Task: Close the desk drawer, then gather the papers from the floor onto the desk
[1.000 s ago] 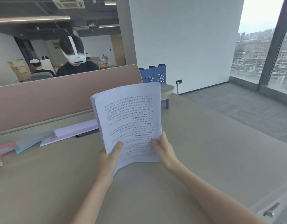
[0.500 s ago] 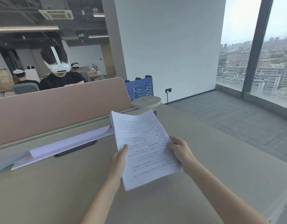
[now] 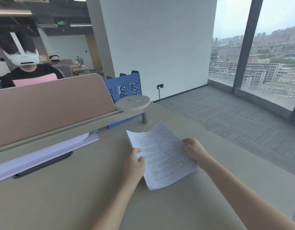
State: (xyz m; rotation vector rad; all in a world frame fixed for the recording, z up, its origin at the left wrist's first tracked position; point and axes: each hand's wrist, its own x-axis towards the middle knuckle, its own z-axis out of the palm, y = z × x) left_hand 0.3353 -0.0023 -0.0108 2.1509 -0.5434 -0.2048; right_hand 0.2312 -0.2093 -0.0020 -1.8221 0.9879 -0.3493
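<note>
Each grip is a pinch closed on the papers [image 3: 161, 155]: the left hand [image 3: 134, 165] takes the near-left edge, thumb on top and fingers hidden beneath, while the right hand [image 3: 194, 151] takes the right edge with thumb and fingertips curled over the margin. Holding two opposite edges keeps the sheaf squared and together, so that no sheet slides loose. The papers are a printed stack, text side up, tilted slightly and bowed a little between the hands; the far corner lifts and the near corner appears to lie on or just above the surface [image 3: 77, 196], though contact cannot be confirmed. The position is low over the right-hand part of the surface, consistent with the laying-down step of the task. Bare surface lies beneath and around the stack, so it can be released without shifting anything. Further out, a pale folder [image 3: 43, 155] lies on a dark flat object along the partition [image 3: 48, 107], well apart from the stack, and a small round shelf [image 3: 132, 102] stands just beyond it. The drawer and the floor beside the desk are out of view.
</note>
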